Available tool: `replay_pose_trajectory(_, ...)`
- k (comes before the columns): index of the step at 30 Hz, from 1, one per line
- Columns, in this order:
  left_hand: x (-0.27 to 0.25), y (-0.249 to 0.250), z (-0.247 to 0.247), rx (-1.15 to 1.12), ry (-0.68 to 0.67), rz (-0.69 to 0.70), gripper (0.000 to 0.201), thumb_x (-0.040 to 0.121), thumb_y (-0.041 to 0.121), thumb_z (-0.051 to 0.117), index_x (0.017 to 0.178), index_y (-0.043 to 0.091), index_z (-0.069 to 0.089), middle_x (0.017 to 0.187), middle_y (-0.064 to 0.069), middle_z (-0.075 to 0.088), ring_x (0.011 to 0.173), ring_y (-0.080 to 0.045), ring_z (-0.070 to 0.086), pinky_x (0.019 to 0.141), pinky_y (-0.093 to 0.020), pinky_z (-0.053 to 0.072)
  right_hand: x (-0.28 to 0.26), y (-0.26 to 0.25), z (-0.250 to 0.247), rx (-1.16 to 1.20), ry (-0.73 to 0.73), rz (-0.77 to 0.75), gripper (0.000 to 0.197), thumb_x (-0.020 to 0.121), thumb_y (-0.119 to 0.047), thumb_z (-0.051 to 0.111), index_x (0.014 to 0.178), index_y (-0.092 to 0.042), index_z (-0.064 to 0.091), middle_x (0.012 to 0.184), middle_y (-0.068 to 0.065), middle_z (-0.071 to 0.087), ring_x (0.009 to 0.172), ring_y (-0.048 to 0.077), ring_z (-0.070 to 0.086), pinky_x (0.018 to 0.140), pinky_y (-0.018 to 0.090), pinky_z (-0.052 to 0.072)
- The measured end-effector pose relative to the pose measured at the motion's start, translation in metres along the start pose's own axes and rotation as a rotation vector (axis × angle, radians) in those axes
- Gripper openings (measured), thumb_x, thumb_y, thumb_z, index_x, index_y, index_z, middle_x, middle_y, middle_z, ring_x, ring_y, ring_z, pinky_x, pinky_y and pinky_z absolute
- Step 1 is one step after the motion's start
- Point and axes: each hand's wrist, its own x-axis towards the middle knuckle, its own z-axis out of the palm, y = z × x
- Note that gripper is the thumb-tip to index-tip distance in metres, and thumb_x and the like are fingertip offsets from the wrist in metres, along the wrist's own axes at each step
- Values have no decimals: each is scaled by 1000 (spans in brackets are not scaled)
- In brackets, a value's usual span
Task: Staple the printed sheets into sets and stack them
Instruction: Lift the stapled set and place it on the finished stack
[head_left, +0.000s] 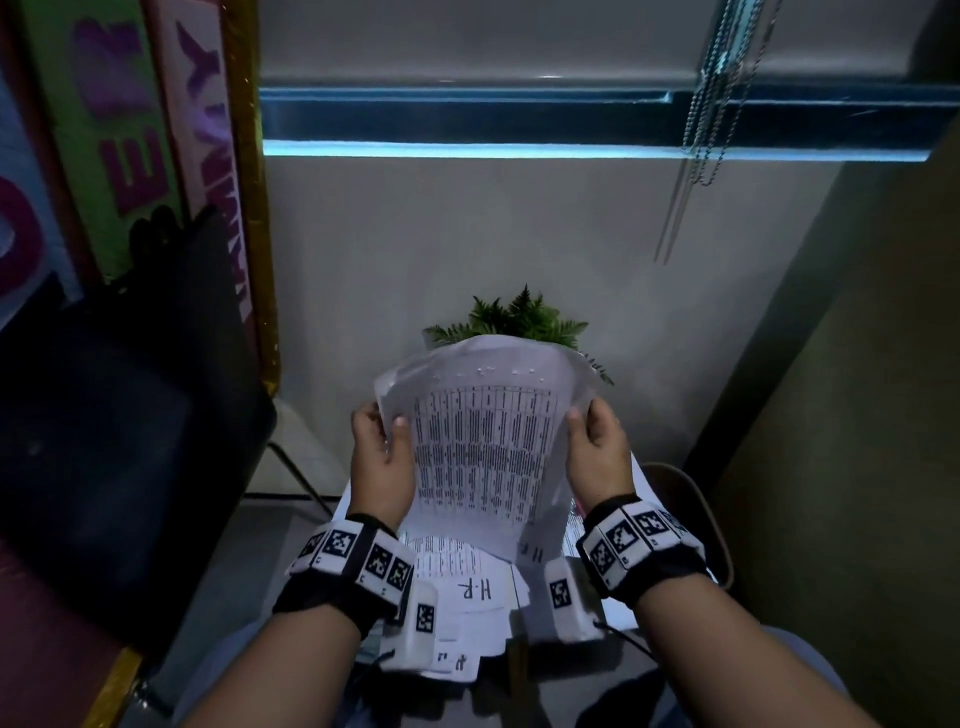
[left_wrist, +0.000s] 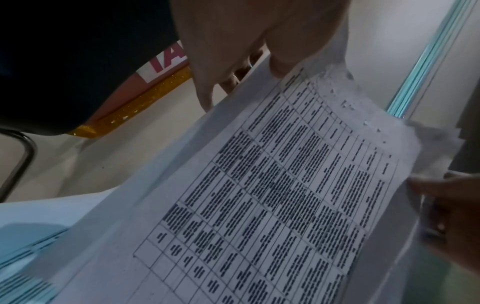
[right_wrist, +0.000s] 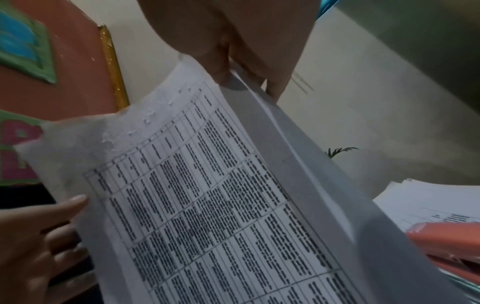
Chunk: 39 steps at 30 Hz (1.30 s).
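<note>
Both hands hold a set of printed sheets (head_left: 488, 441) up in front of the person, above the loose papers (head_left: 467, 587) lying below the wrists. The left hand (head_left: 376, 462) pinches the left edge, thumb on the printed face and fingers (left_wrist: 205, 96) curled behind the sheets. The right hand (head_left: 597, 457) grips the right edge the same way, thumb in front and fingers (right_wrist: 275, 88) behind, where several sheet edges fan apart. The top margin carries a row of small punctures. An orange stapler (right_wrist: 449, 246) lies to the right beside another pile of sheets (right_wrist: 428, 201). A fern (head_left: 514, 317) stands behind.
</note>
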Motion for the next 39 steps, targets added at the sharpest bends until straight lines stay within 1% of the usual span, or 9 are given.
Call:
replay_pose_trajectory(4, 7, 3, 1, 5, 7, 26, 12, 101, 24, 36, 100, 12, 37, 89, -3, 53, 81, -17, 50, 68, -25, 36, 3, -10, 6, 69, -66, 44, 23, 87, -46, 53, 105, -33, 53, 106, -3, 65, 104, 21, 61, 94, 48, 48)
replay_pose_trajectory(7, 8, 5, 1, -19, 13, 58, 14, 100, 26, 38, 105, 14, 36, 93, -6, 57, 82, -21, 55, 74, -30, 44, 6, -21, 8, 6, -25, -55, 27, 99, -20, 41, 124, -25, 52, 107, -4, 61, 105, 19, 57, 94, 35, 46)
replay_pose_trajectory(17, 18, 1, 2, -10, -56, -89, 39, 97, 27, 46, 132, 14, 33, 131, -10, 52, 120, -27, 51, 102, -46, 42, 0, -30, 10, 9, -55, -36, 21, 96, -23, 51, 111, -17, 37, 108, 4, 54, 103, 19, 53, 81, 26, 44)
replay_pose_trajectory(22, 29, 42, -4, 139, -8, 242, 10, 94, 8, 48, 102, 12, 52, 96, -5, 58, 88, -20, 55, 72, -23, 38, 12, -43, 0, -418, 158, -493, 86, 74, -29, 74, 142, -17, 23, 148, 15, 25, 137, 27, 25, 115, 42, 16)
replay_pose_trajectory(26, 27, 75, 0, 328, -245, 526, 20, 87, -4, 51, 102, 5, 61, 94, 2, 53, 88, -11, 50, 74, -21, 36, 20, -66, 8, -851, -196, -565, 60, 83, -29, 64, 138, -24, 41, 143, 4, 43, 138, 24, 30, 115, 48, -3)
replay_pose_trajectory(29, 25, 62, -4, 505, -302, 424, 24, 93, 23, 54, 116, 17, 56, 110, 2, 58, 107, -22, 53, 98, -40, 39, 26, -63, 10, -582, -258, -290, 18, 92, -19, 54, 109, -18, 61, 93, -1, 61, 101, 26, 58, 95, 35, 37)
replay_pose_trajectory(33, 26, 14, -41, 755, 56, 240, 71, 77, 43, 71, 137, 24, 40, 149, -9, 29, 137, -27, 24, 115, -54, 8, 28, -44, -11, -180, -140, -37, 28, 93, -12, 54, 121, -15, 58, 100, -4, 60, 100, 18, 58, 84, 25, 41)
replay_pose_trajectory(36, 25, -14, -62, 440, 222, 97, 112, 64, 33, 85, 150, 17, 15, 158, -8, 3, 145, -25, 9, 116, -40, 6, 23, -31, -21, -101, -134, 11, 28, 94, -14, 55, 121, -15, 58, 103, -3, 62, 96, 13, 58, 82, 24, 43)
replay_pose_trajectory(39, 27, -24, -64, -56, 89, -185, 120, 72, 16, 80, 150, 20, -10, 158, -5, 10, 142, -16, 19, 114, -32, 18, 20, -13, -23, 39, -97, 53, 25, 92, -9, 57, 116, -12, 60, 103, 0, 65, 91, 11, 61, 76, 17, 48)
